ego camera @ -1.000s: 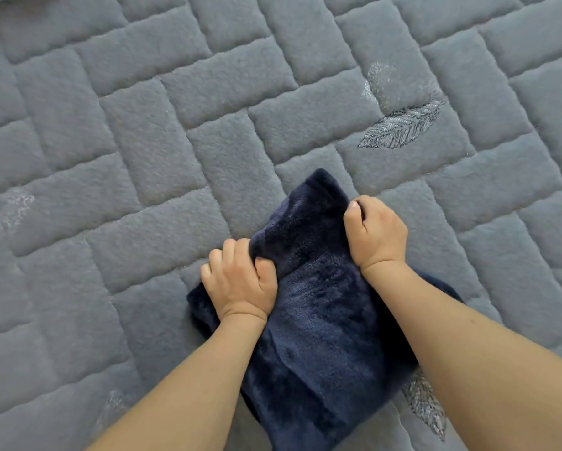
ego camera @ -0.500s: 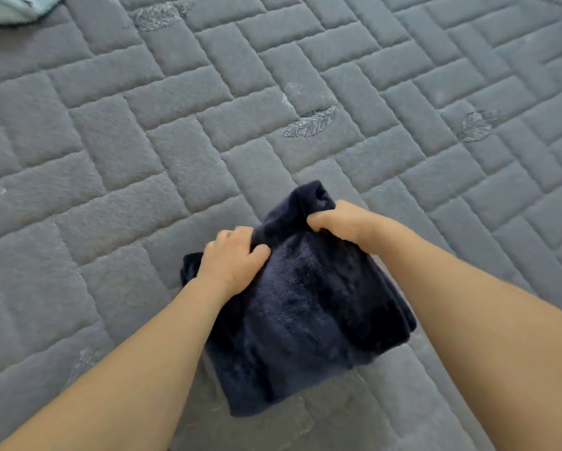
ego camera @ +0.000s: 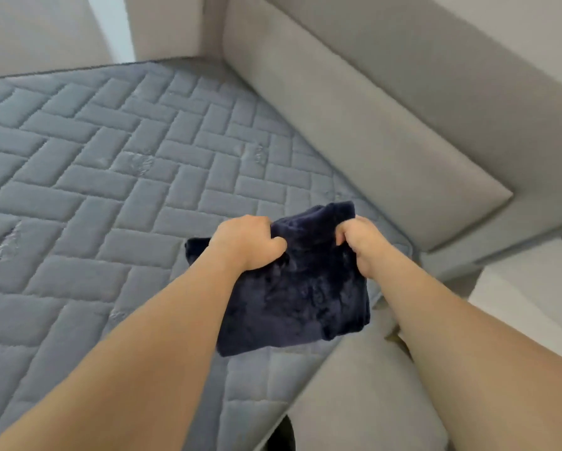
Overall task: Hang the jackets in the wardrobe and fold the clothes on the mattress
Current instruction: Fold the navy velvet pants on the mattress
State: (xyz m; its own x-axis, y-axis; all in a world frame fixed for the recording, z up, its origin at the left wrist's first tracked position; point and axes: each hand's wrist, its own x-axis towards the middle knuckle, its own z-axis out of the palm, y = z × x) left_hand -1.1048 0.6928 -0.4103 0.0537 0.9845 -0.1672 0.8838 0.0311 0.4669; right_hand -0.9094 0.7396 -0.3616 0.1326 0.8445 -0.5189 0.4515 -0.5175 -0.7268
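A folded dark navy fleece garment (ego camera: 302, 288) hangs lifted just above the grey quilted mattress (ego camera: 110, 196), near its right-hand corner. My left hand (ego camera: 247, 242) grips the garment's upper left edge in a fist. Its upper right edge is clenched in my right hand (ego camera: 357, 242). The lower part of the garment hangs free between my forearms.
A grey padded headboard (ego camera: 387, 131) rises along the mattress's right side. The padded bed frame edge (ego camera: 354, 395) runs below the garment at lower right. A pale wall and floor strip (ego camera: 527, 297) show at the far right.
Both hands have lifted the folded garment off the mattress and carried it toward the corner by the headboard. The view has swung so the headboard and bed frame now show.
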